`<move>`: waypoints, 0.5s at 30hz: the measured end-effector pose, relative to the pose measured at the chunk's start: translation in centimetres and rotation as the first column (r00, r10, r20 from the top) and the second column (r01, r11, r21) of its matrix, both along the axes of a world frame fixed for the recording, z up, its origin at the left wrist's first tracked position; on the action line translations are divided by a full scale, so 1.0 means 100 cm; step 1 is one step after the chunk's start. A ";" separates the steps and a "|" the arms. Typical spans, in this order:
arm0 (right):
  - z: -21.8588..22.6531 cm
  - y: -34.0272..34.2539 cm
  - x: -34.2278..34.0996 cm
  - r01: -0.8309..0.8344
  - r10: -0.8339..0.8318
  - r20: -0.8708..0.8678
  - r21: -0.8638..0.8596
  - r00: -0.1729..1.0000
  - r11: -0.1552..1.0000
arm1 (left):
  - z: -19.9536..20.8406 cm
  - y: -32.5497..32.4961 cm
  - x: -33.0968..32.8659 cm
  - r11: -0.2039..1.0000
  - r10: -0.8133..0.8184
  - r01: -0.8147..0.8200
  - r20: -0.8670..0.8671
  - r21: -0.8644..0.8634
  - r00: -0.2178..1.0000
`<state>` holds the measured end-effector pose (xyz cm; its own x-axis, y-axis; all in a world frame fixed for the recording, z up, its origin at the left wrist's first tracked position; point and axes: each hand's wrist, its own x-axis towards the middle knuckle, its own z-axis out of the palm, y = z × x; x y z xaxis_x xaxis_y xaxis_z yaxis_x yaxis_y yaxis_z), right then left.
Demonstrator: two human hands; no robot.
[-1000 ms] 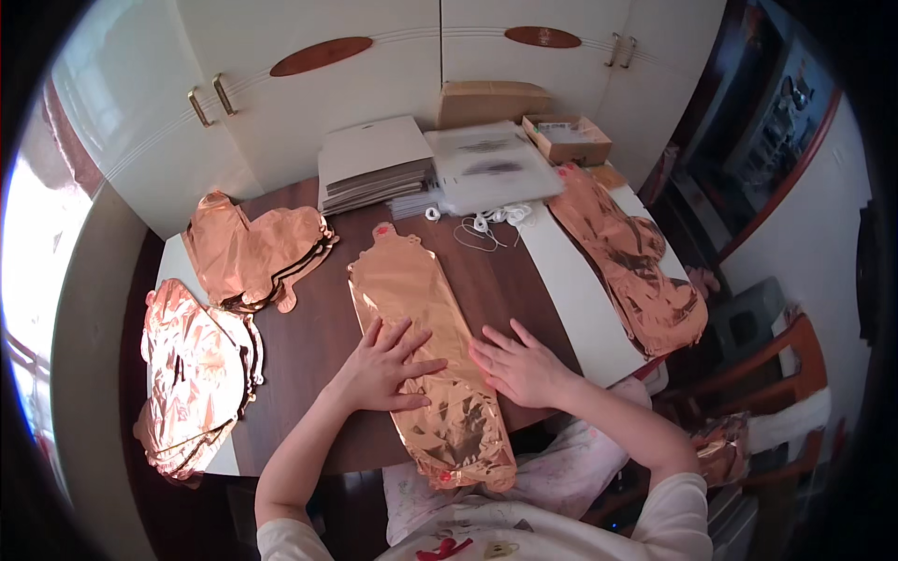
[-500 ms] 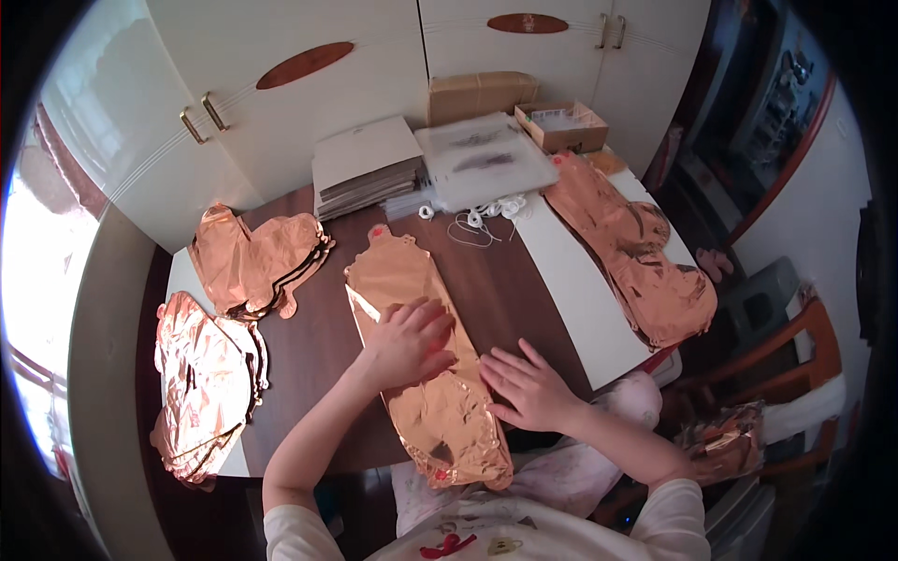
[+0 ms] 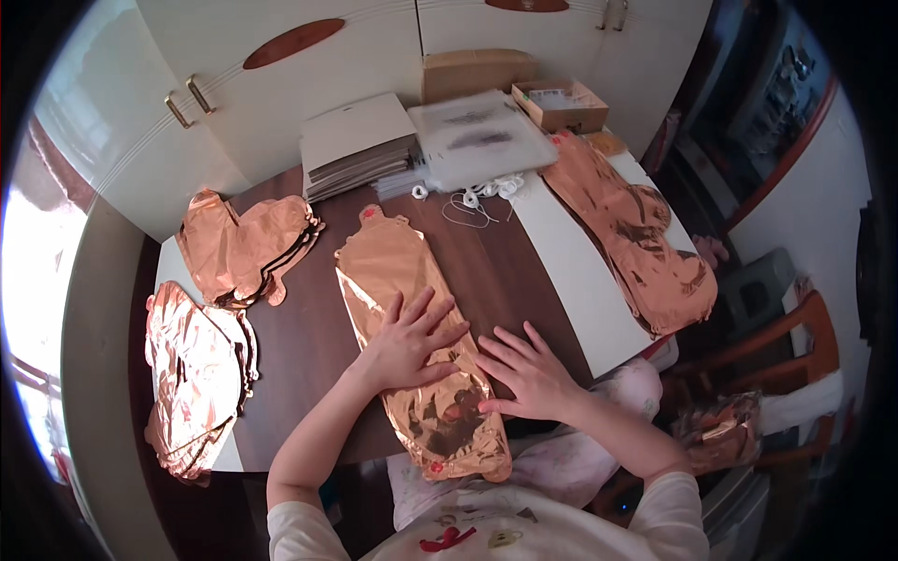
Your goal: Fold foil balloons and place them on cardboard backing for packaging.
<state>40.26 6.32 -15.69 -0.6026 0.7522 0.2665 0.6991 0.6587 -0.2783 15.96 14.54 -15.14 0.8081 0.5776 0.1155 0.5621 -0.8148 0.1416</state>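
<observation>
A copper-coloured flat foil balloon (image 3: 393, 262), folded into a long strip, lies lengthwise before me with its near end at the table's front edge. My left hand (image 3: 416, 344) rests flat on its middle, fingers spread. At the strip's right edge is my right hand (image 3: 531, 376), also open, its thumb and fingertips touching or just over the foil. Neither hand grips anything. More flat foil balloons lie around: a pile (image 3: 245, 245) at the back left, a shiny one (image 3: 192, 374) at the front left, and a long pile (image 3: 622, 234) on the right.
Stacked grey cardboard sheets (image 3: 360, 140) stand at the back, beside clear plastic bags (image 3: 482, 140) and a small open box (image 3: 561, 105). White string rolls (image 3: 500, 187) sit before them. Cabinets (image 3: 309, 89) close off the back; a wooden chair (image 3: 804, 346) stands right.
My left hand's fingers have spread flatter on the foil, and the hand sits slightly farther forward on the strip. My right hand stays by its edge. The whole view has shifted slightly.
</observation>
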 end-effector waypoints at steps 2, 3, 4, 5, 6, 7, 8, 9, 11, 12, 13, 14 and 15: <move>0.002 0.000 0.000 -0.026 0.026 0.020 0.003 0.999 1.000 | 0.001 -0.001 0.000 1.000 0.003 -0.003 0.013 -0.006 1.000; 0.003 -0.001 0.000 -0.041 0.041 0.039 0.002 0.998 0.999 | 0.001 -0.002 0.001 1.000 -0.005 0.005 0.024 -0.014 1.000; 0.003 -0.002 -0.001 -0.045 0.045 0.041 0.004 0.998 0.999 | 0.002 -0.002 0.002 1.000 -0.009 0.010 0.021 -0.016 1.000; 0.004 -0.002 -0.001 -0.050 0.050 0.053 0.004 0.997 0.999 | 0.002 -0.002 0.002 1.000 -0.006 0.006 0.023 -0.014 1.000; 0.004 -0.002 -0.002 -0.054 0.054 0.065 0.006 0.996 0.999 | 0.000 -0.003 0.002 1.000 0.006 -0.006 0.016 0.003 1.000; 0.004 -0.002 -0.002 -0.057 0.056 0.066 0.010 0.996 0.998 | -0.001 -0.003 0.001 1.000 0.017 -0.017 0.010 0.019 1.000; 0.002 -0.002 -0.003 -0.060 0.060 0.051 0.002 0.997 0.998 | -0.003 -0.003 0.001 1.000 0.018 -0.019 0.011 0.023 1.000; 0.001 -0.002 -0.003 -0.063 0.063 0.036 -0.007 0.997 0.998 | -0.005 -0.003 0.001 0.998 0.038 -0.039 0.025 0.053 0.999; 0.000 -0.001 -0.003 -0.070 0.070 0.039 -0.002 0.997 0.998 | -0.004 -0.002 0.002 0.994 0.058 -0.061 0.041 0.086 0.997; -0.001 -0.001 -0.003 -0.076 0.076 0.041 0.000 0.996 0.997 | -0.001 -0.002 0.002 0.992 0.052 -0.056 0.038 0.110 0.998; 0.000 -0.001 -0.003 -0.076 0.076 0.042 0.001 0.996 0.997 | 0.002 -0.002 0.003 0.990 0.047 -0.051 0.035 0.133 0.998; 0.000 -0.001 -0.003 -0.072 0.071 0.043 0.007 0.997 0.997 | 0.006 -0.003 0.004 0.989 0.048 -0.052 0.036 0.135 0.998; 0.000 -0.001 -0.003 -0.068 0.068 0.045 0.014 0.997 0.998 | 0.011 -0.004 0.006 0.990 0.071 -0.072 0.011 0.120 0.997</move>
